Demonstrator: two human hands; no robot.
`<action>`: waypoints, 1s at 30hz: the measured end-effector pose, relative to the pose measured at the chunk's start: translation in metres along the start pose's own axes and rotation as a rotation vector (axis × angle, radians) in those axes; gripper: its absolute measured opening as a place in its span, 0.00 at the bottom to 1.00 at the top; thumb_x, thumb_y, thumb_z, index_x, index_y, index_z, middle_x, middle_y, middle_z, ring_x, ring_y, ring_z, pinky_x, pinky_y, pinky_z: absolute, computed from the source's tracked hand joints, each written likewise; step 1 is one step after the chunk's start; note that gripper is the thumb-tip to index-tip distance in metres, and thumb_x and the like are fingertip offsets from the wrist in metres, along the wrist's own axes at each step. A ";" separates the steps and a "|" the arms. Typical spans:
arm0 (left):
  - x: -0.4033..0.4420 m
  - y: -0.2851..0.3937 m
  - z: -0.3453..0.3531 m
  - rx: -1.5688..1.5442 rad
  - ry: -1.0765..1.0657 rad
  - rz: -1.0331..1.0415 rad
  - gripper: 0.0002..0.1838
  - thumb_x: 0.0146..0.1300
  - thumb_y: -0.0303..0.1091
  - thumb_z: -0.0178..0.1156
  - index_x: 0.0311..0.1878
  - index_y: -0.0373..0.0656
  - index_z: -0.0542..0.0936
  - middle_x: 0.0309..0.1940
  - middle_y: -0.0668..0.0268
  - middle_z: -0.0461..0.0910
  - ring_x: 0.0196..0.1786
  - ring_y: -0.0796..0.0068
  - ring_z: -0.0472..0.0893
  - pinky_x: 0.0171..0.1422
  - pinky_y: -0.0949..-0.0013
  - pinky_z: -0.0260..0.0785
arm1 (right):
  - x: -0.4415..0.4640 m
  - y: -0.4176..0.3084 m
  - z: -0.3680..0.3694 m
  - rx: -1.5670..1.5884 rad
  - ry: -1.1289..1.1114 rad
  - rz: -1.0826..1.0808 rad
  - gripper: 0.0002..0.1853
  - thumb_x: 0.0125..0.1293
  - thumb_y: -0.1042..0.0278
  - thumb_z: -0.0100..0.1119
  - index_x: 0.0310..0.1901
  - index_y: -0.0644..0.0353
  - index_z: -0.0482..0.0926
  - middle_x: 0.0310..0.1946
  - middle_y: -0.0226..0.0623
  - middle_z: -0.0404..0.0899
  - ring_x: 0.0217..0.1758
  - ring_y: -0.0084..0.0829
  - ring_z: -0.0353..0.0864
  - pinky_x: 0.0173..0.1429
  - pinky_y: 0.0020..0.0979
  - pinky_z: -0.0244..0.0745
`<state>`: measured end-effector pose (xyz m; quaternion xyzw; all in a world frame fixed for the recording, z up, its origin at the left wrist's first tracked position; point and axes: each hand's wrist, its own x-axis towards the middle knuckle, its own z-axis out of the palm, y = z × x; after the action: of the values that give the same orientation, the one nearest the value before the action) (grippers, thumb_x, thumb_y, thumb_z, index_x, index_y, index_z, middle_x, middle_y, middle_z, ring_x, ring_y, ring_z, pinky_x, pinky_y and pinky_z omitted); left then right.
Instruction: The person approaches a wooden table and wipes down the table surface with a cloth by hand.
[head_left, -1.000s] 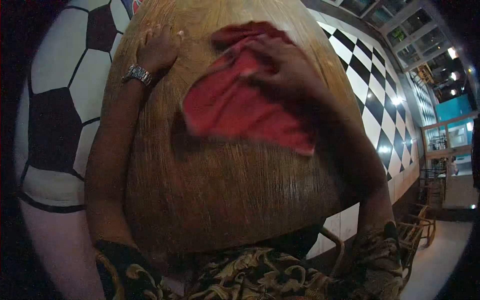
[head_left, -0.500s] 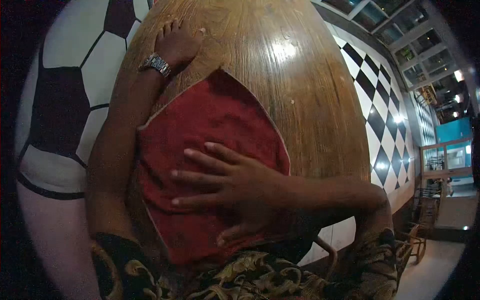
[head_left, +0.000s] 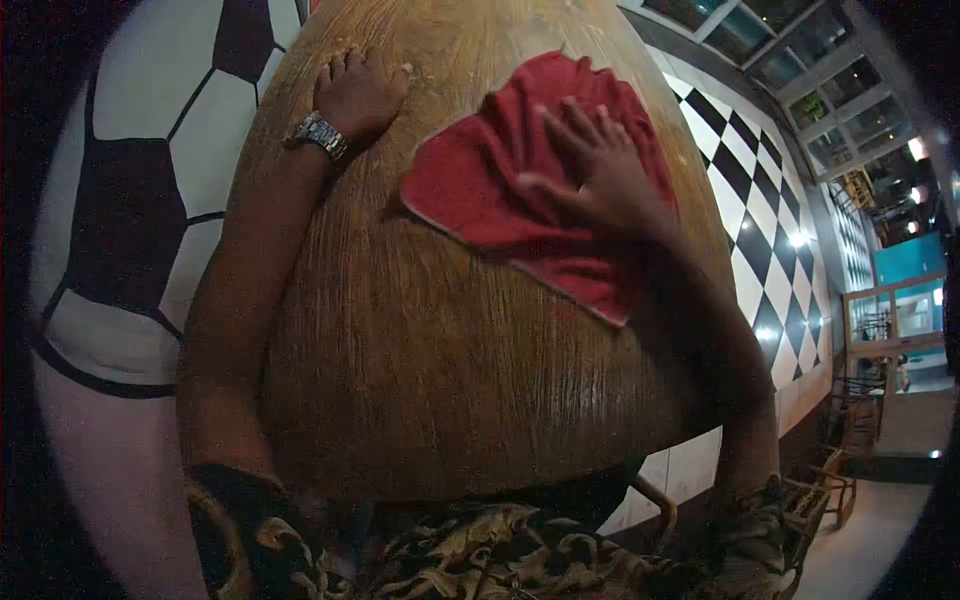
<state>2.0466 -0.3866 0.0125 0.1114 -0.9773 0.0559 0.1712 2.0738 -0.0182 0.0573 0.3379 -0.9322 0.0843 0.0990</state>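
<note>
A red cloth (head_left: 470,180) lies spread and wrinkled on the right side of the wooden table (head_left: 430,350). My right hand (head_left: 605,180) presses flat on top of it, fingers stretched out and apart; the hand is slightly blurred. Near the table's left edge, my left hand (head_left: 360,98) rests palm down on the bare wood with its fingers spread, holding nothing. A metal-link wristwatch (head_left: 318,135) is on my left wrist.
To the left is a wall (head_left: 130,220) painted in a black-and-white football pattern. A black-and-white checkered floor (head_left: 770,240) runs along the right. Wooden chairs (head_left: 835,490) stand at the lower right, and windows (head_left: 790,60) at the upper right.
My right hand has moved away from me and to the right, carrying the red cloth along the table. The near part of the tabletop is now uncovered. My left hand has stayed in place.
</note>
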 end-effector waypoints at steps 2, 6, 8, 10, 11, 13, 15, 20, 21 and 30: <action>-0.007 0.007 -0.013 -0.068 0.012 -0.025 0.43 0.82 0.64 0.45 0.85 0.37 0.64 0.85 0.38 0.61 0.88 0.36 0.57 0.91 0.38 0.46 | -0.019 -0.037 0.000 0.047 -0.031 -0.224 0.60 0.61 0.11 0.60 0.86 0.42 0.64 0.89 0.54 0.52 0.90 0.74 0.44 0.90 0.70 0.41; -0.012 0.007 -0.024 -0.061 0.009 -0.022 0.44 0.82 0.65 0.46 0.84 0.36 0.64 0.85 0.38 0.61 0.88 0.36 0.57 0.91 0.38 0.46 | -0.065 -0.129 -0.018 0.336 -0.178 -0.587 0.55 0.65 0.18 0.62 0.86 0.43 0.65 0.88 0.55 0.54 0.91 0.73 0.41 0.89 0.70 0.42; -0.010 0.005 -0.009 -0.043 0.003 -0.005 0.44 0.82 0.65 0.46 0.84 0.36 0.64 0.85 0.38 0.61 0.88 0.36 0.57 0.91 0.38 0.47 | -0.088 -0.157 -0.009 0.550 -0.188 -0.740 0.55 0.62 0.18 0.65 0.85 0.42 0.67 0.87 0.56 0.55 0.90 0.73 0.43 0.90 0.71 0.40; 0.001 -0.004 0.015 0.001 0.012 0.013 0.44 0.82 0.65 0.46 0.84 0.36 0.64 0.85 0.38 0.61 0.88 0.35 0.57 0.90 0.38 0.47 | -0.092 -0.162 -0.008 0.582 -0.183 -0.788 0.53 0.63 0.19 0.65 0.84 0.42 0.68 0.87 0.55 0.56 0.91 0.71 0.45 0.90 0.70 0.41; 0.006 -0.009 0.024 0.026 0.019 0.023 0.44 0.82 0.65 0.46 0.84 0.37 0.64 0.84 0.38 0.61 0.88 0.35 0.57 0.90 0.38 0.48 | -0.094 -0.162 -0.009 0.622 -0.178 -0.847 0.52 0.64 0.21 0.64 0.84 0.42 0.69 0.87 0.54 0.58 0.91 0.68 0.47 0.91 0.69 0.41; 0.013 -0.014 0.024 0.048 0.034 0.052 0.44 0.82 0.66 0.46 0.84 0.37 0.65 0.84 0.37 0.62 0.88 0.35 0.57 0.90 0.38 0.48 | -0.085 -0.154 -0.003 0.627 -0.160 -0.860 0.52 0.64 0.21 0.65 0.83 0.43 0.70 0.87 0.53 0.59 0.90 0.66 0.50 0.91 0.66 0.44; 0.016 -0.019 0.023 0.080 -0.047 0.132 0.43 0.82 0.65 0.46 0.83 0.36 0.65 0.84 0.37 0.61 0.87 0.34 0.57 0.90 0.38 0.48 | -0.071 -0.136 -0.002 0.629 -0.141 -0.875 0.51 0.64 0.22 0.66 0.83 0.44 0.71 0.86 0.52 0.61 0.90 0.63 0.54 0.91 0.64 0.47; 0.028 -0.039 0.058 0.025 0.111 0.196 0.40 0.83 0.63 0.46 0.80 0.36 0.67 0.82 0.37 0.64 0.85 0.32 0.61 0.88 0.35 0.50 | -0.023 -0.056 -0.002 0.456 -0.040 -0.427 0.45 0.65 0.32 0.74 0.78 0.48 0.77 0.83 0.52 0.67 0.87 0.56 0.64 0.88 0.52 0.61; 0.027 -0.041 0.058 0.018 0.135 0.207 0.40 0.83 0.63 0.46 0.80 0.36 0.68 0.82 0.37 0.65 0.85 0.32 0.61 0.88 0.35 0.51 | -0.015 -0.037 -0.005 0.421 0.027 -0.327 0.45 0.64 0.29 0.74 0.76 0.49 0.79 0.82 0.52 0.68 0.87 0.54 0.64 0.88 0.51 0.61; 0.008 -0.015 0.012 0.227 -0.055 0.271 0.38 0.83 0.61 0.46 0.79 0.36 0.68 0.83 0.39 0.64 0.86 0.33 0.59 0.88 0.34 0.50 | -0.017 -0.031 0.004 0.065 -0.003 -0.155 0.59 0.66 0.12 0.55 0.87 0.50 0.60 0.88 0.60 0.53 0.90 0.73 0.44 0.90 0.69 0.41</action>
<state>2.0392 -0.4041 0.0053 -0.0013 -0.9751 0.1853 0.1215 2.1064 -0.0325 0.0521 0.4124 -0.9000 0.1061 0.0929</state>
